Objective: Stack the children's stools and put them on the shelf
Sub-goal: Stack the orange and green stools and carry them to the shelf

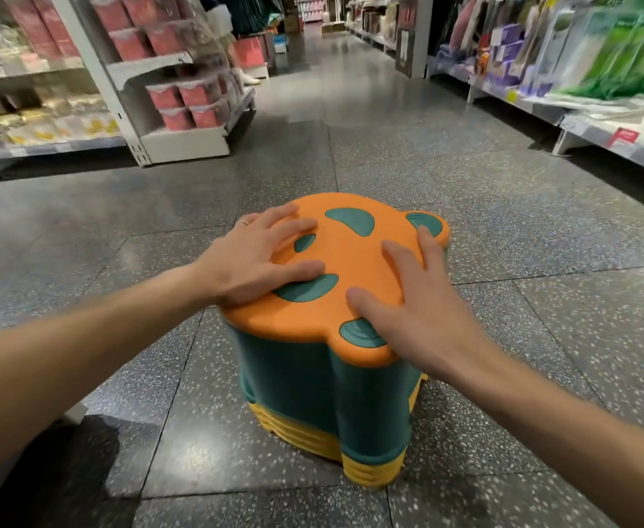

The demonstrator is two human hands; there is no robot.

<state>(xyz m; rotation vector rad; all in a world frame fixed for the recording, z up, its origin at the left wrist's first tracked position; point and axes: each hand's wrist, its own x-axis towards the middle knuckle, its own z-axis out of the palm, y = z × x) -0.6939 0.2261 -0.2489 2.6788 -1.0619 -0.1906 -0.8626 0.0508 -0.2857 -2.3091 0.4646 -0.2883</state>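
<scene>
We are pressing spread fingers [293,226] of left hand [251,257] and right hand [408,299] flat, gripping nothing, on the stools [331,337] stacked on the floor [503,242]. Stacking is finishing; next, we judge, gripping low and lifting toward the shelf [183,142] beyond the stools.

Both bare forearms reach forward and converge; left hand [259,257] lies palm down, fingers spread, a ring on one finger; right hand [408,299] lies palm down too, fingers splayed, thumb pointing inward.
</scene>
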